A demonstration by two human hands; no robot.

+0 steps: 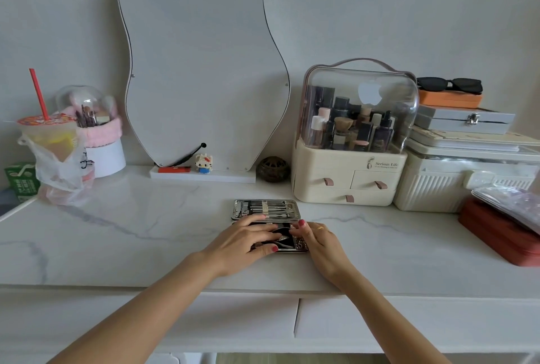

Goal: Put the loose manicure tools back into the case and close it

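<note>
- Marble-patterned white bench [117, 235] carried the work; far to the left stood an iced drink cup [48, 136] with a red straw, well apart from the task and out of the way of both arms.
- The left hand [247, 239] lay over the near half of the open manicure case [267, 225], fingers stretched fairly straight across the tools and the thumb at the near edge. It seemed to be pressing down rather than gripping; whether a finger hooked a tool underneath could not be told.
- Between the hands, dark-handled nippers [285, 239] lay in the near half, partly covered. A good seating would probably have meant sliding them flat under their strap before letting go, so nothing stood proud when the lid came over.
- The far half of the case lay flat on the bench, its row of slim steel tools [267, 207] already held under a pale band [264, 207].
- The right hand [317, 236] sat at the case's right end, thumb and forefinger curled together near the nippers' tip. It appeared to pinch something small there, though exactly what was too hidden to say.
- In my judgement the step was tucking the last tools in; steadying with the left and guiding with the right looked sensible.
- The cream cosmetics organiser [347, 176] stood near the case's far right, so folding the far half towards the person would have kept clear of it.
</note>
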